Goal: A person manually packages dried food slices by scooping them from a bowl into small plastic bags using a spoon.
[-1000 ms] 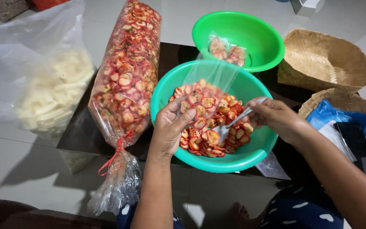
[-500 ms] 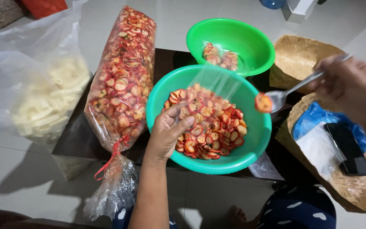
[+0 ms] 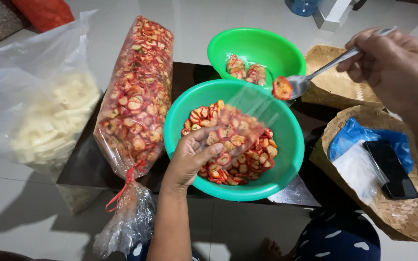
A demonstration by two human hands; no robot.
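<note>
Now L hand fingers pinch small bag; R hand fingers grip spoon w/ chip.

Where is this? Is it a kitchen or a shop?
Probably a home floor where snacks get packed, not a shop. A low dark table stands on pale floor tiles, with a tied bag of red chips, green bowls and woven trays around it.

floor: pale glossy tiles | low table: dark top | light: soft, even
</note>
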